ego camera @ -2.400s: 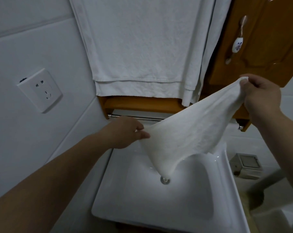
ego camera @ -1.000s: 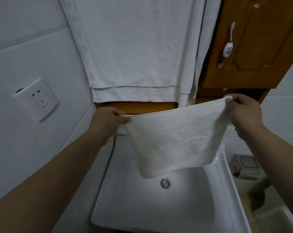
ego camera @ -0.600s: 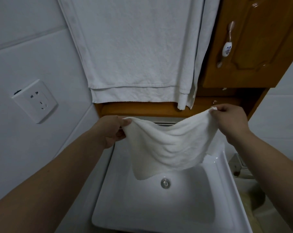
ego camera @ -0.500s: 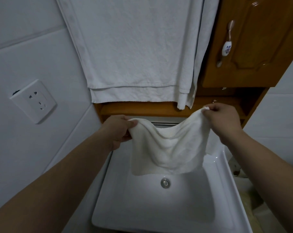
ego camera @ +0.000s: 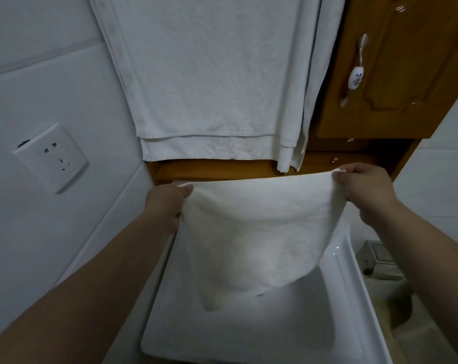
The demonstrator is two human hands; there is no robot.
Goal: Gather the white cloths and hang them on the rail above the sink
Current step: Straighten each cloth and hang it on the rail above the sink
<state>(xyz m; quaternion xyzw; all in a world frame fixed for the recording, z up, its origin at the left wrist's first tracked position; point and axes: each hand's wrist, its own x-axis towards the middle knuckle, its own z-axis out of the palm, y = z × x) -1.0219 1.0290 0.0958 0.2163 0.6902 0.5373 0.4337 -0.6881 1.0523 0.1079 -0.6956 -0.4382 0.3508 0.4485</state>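
Pinching a top corner each, our left hand (ego camera: 167, 203) and right hand (ego camera: 364, 190) hold the white cloth (ego camera: 256, 232) spread above the sink (ego camera: 340, 266). We should carry its top edge level over the rail, hidden behind it, then release evenly.

We reach forward: left grip (ego camera: 167, 203) and right grip (ego camera: 364, 187), spread apart, each pinch 1 corner of the white cloth (ego camera: 256, 232).
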